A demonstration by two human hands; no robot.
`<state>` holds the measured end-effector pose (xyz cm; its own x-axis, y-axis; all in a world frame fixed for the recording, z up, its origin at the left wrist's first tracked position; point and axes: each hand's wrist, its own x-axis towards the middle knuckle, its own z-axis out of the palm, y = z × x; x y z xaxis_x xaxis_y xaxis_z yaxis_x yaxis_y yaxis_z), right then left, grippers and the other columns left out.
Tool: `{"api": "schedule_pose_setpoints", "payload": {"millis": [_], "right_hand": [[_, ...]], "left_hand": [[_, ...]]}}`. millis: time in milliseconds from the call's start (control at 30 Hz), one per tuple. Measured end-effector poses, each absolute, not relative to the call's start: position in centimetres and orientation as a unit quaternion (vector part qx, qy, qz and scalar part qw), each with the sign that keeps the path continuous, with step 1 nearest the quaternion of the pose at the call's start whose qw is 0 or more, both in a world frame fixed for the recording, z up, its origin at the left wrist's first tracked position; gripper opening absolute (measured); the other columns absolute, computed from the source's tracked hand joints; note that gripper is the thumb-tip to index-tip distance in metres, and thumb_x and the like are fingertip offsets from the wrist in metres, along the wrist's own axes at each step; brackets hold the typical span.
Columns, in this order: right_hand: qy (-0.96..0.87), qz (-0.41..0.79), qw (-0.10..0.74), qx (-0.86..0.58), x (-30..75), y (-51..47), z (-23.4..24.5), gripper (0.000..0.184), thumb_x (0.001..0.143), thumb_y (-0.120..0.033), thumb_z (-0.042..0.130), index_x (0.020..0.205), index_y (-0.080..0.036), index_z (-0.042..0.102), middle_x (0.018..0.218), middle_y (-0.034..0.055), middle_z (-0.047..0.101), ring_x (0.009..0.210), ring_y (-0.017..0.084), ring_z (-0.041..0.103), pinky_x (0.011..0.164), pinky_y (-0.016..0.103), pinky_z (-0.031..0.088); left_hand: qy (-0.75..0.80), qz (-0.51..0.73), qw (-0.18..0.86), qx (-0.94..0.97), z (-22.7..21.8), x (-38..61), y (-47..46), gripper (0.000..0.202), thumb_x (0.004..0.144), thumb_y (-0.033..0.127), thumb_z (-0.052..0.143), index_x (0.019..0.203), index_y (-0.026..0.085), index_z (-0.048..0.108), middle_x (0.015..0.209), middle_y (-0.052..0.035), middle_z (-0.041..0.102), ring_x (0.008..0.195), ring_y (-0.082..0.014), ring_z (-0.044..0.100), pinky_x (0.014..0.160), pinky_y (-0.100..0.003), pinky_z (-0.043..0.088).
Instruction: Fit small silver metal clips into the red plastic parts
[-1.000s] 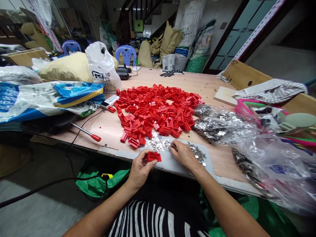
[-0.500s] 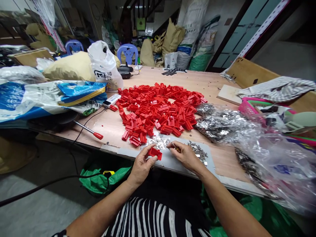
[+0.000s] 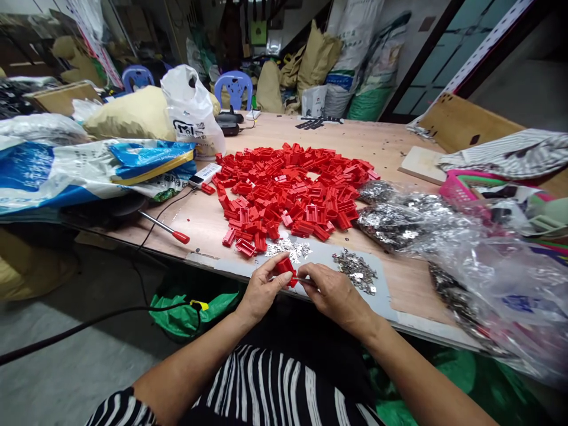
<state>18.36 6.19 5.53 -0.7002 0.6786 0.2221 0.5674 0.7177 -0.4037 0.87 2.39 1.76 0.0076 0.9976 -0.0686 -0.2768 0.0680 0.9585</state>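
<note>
My left hand (image 3: 261,294) is closed on a small red plastic box-shaped part (image 3: 284,267), gripped between thumb and fingers at the table's front edge. In my right hand (image 3: 333,296) is a slim metal tool (image 3: 305,280), its tip meeting the right side of the red part. The fingers hide most of the tool, so its exact kind does not show. Just beyond my hands, a pile of small flat silvery metal pieces (image 3: 293,249) lies on a grey board (image 3: 319,251). Darker metal clips (image 3: 356,271) form another pile to the right.
A big heap of red plastic parts (image 3: 293,183) covers the middle of the table. Clear bags of metal pieces (image 3: 399,222) and a pink basket (image 3: 457,184) stand right. On the left are a red-tipped metal lever (image 3: 164,228), a white plastic bag (image 3: 193,115) and printed sacks (image 3: 80,171).
My right hand has come left and down from beside the silvery pile, bringing the tool against the red part. The left hand has tilted the red part up. The view has shifted slightly.
</note>
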Motion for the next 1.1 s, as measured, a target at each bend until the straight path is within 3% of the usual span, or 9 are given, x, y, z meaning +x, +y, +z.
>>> {"api": "schedule_pose_setpoints", "payload": {"millis": [167, 433, 633, 767, 900, 1100], "right_hand": [[-0.943, 0.098, 0.115, -0.296, 18.5, 5.9, 6.2, 0.024, 0.083, -0.004, 0.043, 0.094, -0.021, 0.057, 0.081, 0.0049, 0.065, 0.075, 0.018, 0.058, 0.066, 0.027, 0.043], [-0.948, 0.143, 0.098, -0.268, 18.7, 5.8, 6.4, 0.029, 0.085, -0.004, 0.043, 0.1, -0.022, 0.06, 0.085, 0.004, 0.068, 0.078, 0.017, 0.059, 0.07, 0.027, 0.045], [-0.888, 0.275, 0.2, -0.31, 19.0, 5.6, 6.2, 0.015, 0.087, -0.021, 0.057, 0.102, -0.023, 0.059, 0.093, 0.0028, 0.068, 0.074, 0.014, 0.062, 0.069, 0.024, 0.047], [-0.827, 0.214, 0.281, -0.437, 21.5, 7.4, 5.9, 0.011, 0.088, -0.028, 0.054, 0.092, -0.021, 0.062, 0.087, 0.0042, 0.069, 0.07, 0.015, 0.062, 0.066, 0.026, 0.047], [-0.793, 0.076, 0.181, -0.576, 24.4, 9.8, 5.0, 0.015, 0.087, -0.028, 0.051, 0.087, -0.02, 0.064, 0.092, 0.0066, 0.069, 0.083, 0.021, 0.064, 0.069, 0.031, 0.046], [-0.773, 0.016, 0.051, -0.632, 23.8, 11.0, 4.5, 0.022, 0.088, -0.039, 0.051, 0.093, -0.021, 0.063, 0.101, 0.0062, 0.063, 0.083, 0.021, 0.062, 0.062, 0.029, 0.041]], "left_hand": [[0.443, 0.54, 0.586, 0.41, 1.8, 0.9, 2.4, 0.046, 0.079, 0.031, 0.066, 0.124, 0.02, 0.058, 0.109, -0.0042, 0.066, 0.103, -0.0199, 0.059, 0.089, -0.031, 0.049], [0.41, 0.521, 0.639, 0.39, 1.8, 0.8, 2.3, 0.048, 0.075, 0.027, 0.069, 0.122, 0.019, 0.06, 0.112, -0.0057, 0.067, 0.106, -0.0218, 0.06, 0.094, -0.034, 0.045], [0.371, 0.524, 0.688, 0.339, 1.9, 0.8, 1.9, 0.046, 0.076, 0.026, 0.07, 0.121, 0.02, 0.06, 0.107, -0.0069, 0.068, 0.101, -0.0208, 0.061, 0.089, -0.032, 0.047], [0.369, 0.529, 0.682, 0.346, 1.6, 0.5, 1.7, 0.05, 0.074, 0.025, 0.073, 0.121, 0.021, 0.058, 0.103, -0.0054, 0.067, 0.097, -0.0198, 0.063, 0.088, -0.032, 0.048], [0.384, 0.525, 0.659, 0.378, 1.3, 0.4, 1.7, 0.055, 0.071, 0.024, 0.075, 0.122, 0.021, 0.056, 0.099, -0.0032, 0.068, 0.096, -0.0174, 0.064, 0.09, -0.03, 0.047], [0.411, 0.54, 0.61, 0.409, 1.0, 0.6, 1.8, 0.043, 0.07, 0.023, 0.075, 0.11, 0.019, 0.058, 0.092, -0.001, 0.068, 0.088, -0.0138, 0.065, 0.085, -0.026, 0.05]]}}
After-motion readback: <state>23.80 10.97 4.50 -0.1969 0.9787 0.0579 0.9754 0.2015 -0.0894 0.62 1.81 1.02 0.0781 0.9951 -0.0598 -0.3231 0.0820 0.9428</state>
